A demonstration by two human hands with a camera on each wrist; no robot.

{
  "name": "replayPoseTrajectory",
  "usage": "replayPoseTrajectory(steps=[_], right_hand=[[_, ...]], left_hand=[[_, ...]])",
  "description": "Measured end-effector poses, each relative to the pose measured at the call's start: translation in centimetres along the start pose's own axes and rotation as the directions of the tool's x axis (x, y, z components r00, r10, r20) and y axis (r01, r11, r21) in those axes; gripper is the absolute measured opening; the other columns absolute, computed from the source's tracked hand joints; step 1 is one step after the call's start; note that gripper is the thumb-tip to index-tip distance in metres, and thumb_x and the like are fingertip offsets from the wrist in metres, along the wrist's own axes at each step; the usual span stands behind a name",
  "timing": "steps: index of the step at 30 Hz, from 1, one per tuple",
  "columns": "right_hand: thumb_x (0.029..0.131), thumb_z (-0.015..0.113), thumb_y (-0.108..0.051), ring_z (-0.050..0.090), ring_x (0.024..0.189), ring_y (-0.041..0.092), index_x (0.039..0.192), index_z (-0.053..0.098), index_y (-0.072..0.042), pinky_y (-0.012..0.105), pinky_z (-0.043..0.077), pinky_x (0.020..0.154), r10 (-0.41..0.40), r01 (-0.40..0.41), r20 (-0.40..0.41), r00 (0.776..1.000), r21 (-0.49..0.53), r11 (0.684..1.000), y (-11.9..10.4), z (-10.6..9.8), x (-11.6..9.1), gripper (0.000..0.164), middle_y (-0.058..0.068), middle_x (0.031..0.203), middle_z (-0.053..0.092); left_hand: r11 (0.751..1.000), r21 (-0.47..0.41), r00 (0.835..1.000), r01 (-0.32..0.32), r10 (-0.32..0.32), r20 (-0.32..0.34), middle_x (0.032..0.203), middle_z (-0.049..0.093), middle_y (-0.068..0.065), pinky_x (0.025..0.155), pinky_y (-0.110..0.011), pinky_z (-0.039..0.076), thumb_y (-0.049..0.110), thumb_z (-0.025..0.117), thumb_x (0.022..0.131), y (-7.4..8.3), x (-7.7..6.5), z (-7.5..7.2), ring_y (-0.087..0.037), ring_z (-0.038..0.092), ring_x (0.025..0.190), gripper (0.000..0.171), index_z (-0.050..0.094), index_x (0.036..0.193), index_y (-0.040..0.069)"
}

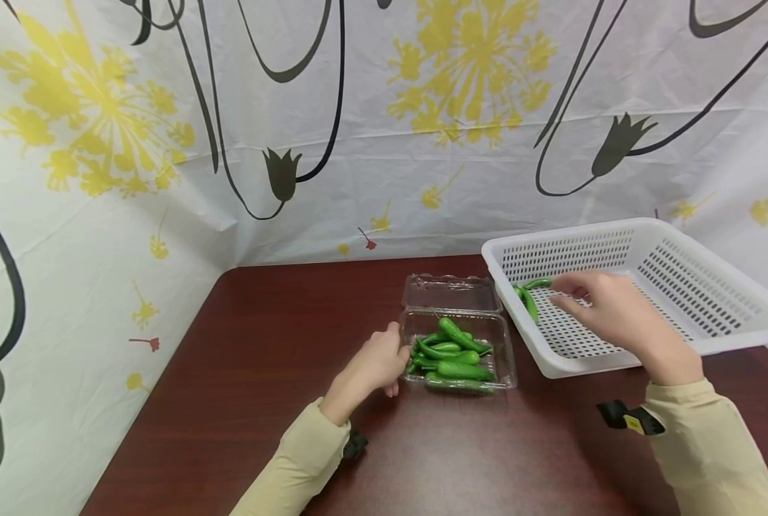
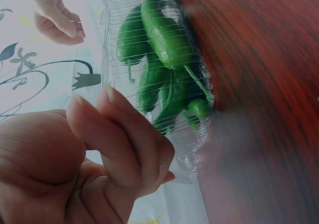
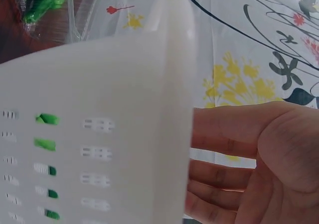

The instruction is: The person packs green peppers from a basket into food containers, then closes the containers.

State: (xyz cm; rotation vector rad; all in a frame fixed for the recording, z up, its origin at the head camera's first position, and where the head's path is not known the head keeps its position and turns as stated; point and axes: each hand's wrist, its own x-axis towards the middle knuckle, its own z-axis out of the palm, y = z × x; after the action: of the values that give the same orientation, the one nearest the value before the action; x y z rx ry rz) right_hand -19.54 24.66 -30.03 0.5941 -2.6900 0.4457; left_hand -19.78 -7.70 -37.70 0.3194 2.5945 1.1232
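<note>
Hangs as a white, lightly creased cloth [image 1: 384, 179] behind the dark red-brown table [image 1: 274, 330] and down its left side, printed with large yellow flower heads [image 1: 477, 61] and curving black stems [image 1: 341, 79] ending in grey-green tulip-like blooms [image 1: 282, 175]. Carries smaller yellow sprigs [image 1: 381, 223] and tiny red flowers [image 1: 370, 245] lower down (among them one off to the left, on a near-level stem). Shows streaky grain across the table, plus a pale sheen toward the near side.
</note>
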Motion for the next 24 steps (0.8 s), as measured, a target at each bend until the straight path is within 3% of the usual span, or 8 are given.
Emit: replayPoseTrajectory(steps=[24], right_hand=[[0.082, 0.066, -0.014, 0.062, 0.074, 0.022, 0.096, 0.067, -0.004, 0.043, 0.049, 0.066, 0.024, -0.024, 0.016, 1.0, -0.005, 1.0, 1.0, -1.3, -0.5, 0.017, 0.007, 0.084, 0.067]], left_hand=[[1.0, 0.011, 1.0, -0.002, 0.002, -0.004, 0.06, 0.058, -0.014, 0.037, -0.034, 0.048, 0.016, 0.046, 0.096, -0.4, 0.4, 0.2, -0.02, 0.056, 0.034, 0.032, 0.039, 0.12, -0.004]])
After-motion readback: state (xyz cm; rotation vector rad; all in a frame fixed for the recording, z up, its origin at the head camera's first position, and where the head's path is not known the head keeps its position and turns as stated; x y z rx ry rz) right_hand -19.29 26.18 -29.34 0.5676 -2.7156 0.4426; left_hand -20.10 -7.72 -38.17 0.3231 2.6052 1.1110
